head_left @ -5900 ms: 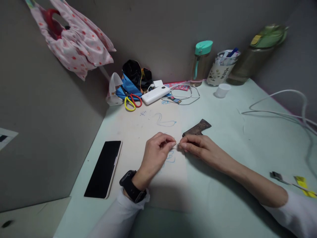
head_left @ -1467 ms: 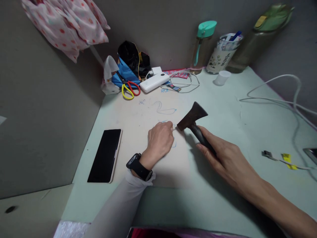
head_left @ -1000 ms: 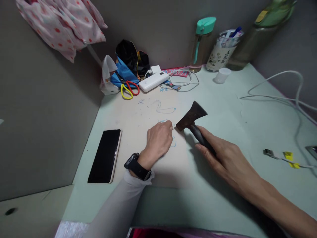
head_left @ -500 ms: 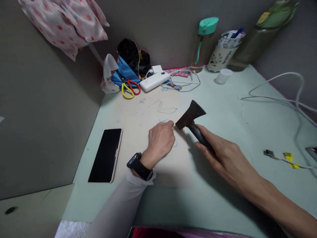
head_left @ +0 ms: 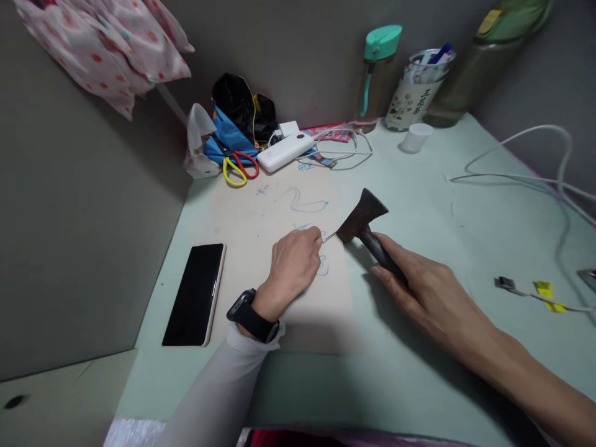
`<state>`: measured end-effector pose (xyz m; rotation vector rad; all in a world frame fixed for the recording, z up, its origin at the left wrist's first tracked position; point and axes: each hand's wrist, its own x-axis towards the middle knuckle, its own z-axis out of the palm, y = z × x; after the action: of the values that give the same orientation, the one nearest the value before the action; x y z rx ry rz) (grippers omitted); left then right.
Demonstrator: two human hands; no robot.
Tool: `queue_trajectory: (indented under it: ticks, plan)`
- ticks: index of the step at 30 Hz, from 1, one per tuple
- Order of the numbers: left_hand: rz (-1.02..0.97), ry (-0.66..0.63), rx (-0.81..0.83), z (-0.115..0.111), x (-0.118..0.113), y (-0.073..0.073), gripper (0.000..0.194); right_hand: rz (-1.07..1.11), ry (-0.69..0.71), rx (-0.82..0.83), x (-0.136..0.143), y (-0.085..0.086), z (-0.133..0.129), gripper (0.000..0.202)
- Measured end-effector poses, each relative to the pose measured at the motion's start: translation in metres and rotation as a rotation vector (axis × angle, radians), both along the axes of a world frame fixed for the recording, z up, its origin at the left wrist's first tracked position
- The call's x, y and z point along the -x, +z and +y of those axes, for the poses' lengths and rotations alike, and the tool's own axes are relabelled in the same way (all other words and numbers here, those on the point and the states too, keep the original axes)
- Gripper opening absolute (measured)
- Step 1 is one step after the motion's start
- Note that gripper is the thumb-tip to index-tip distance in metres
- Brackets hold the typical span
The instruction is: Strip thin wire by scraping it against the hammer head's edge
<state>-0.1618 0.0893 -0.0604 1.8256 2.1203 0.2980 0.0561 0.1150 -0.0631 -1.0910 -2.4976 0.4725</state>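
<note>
My left hand (head_left: pixel 296 261), with a black watch on the wrist, is closed around a thin metal rod (head_left: pixel 329 237). The rod sticks out to the right, and its tip meets the lower left end of a dark hammer head (head_left: pixel 362 215). My right hand (head_left: pixel 419 282) grips the black handle (head_left: pixel 382 253) of this hammer and holds it a little above the table. Beneath my left hand lies a pale sheet of paper (head_left: pixel 242 217) with blue drawings. What my left fingers hide of the rod cannot be made out.
A phone (head_left: pixel 194 295) lies at the left. Scissors (head_left: pixel 241 167), a white power bank (head_left: pixel 285 152) and coiled cable are at the back. A teal-lidded bottle (head_left: pixel 379 74), pen holder (head_left: pixel 414 99), small cup (head_left: pixel 416 138) and green bottle (head_left: pixel 479 74) stand back right.
My left hand has moved slightly left, away from the hammer head, and the thin rod now shows between them. The view has shifted a little.
</note>
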Motion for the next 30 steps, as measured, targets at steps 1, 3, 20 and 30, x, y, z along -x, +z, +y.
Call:
queue_trajectory:
  ticks: [1, 3, 20, 30]
  plan:
    - [0.022, -0.004, 0.000, 0.000, -0.001, 0.000, 0.023, 0.004, 0.002, -0.005, 0.000, 0.000, 0.000, 0.049]
    - [0.056, -0.018, 0.000, -0.001, -0.003, 0.000, 0.022, 0.010, 0.006, -0.008, -0.001, 0.000, -0.001, 0.049]
    - [0.111, 0.043, 0.084, 0.005, -0.003, 0.004, 0.025, 0.019, 0.093, 0.000, 0.017, -0.003, -0.002, 0.046]
    - [0.097, 0.012, 0.072, 0.005, 0.000, 0.002, 0.028, 0.031, 0.038, -0.038, 0.013, 0.002, 0.005, 0.045]
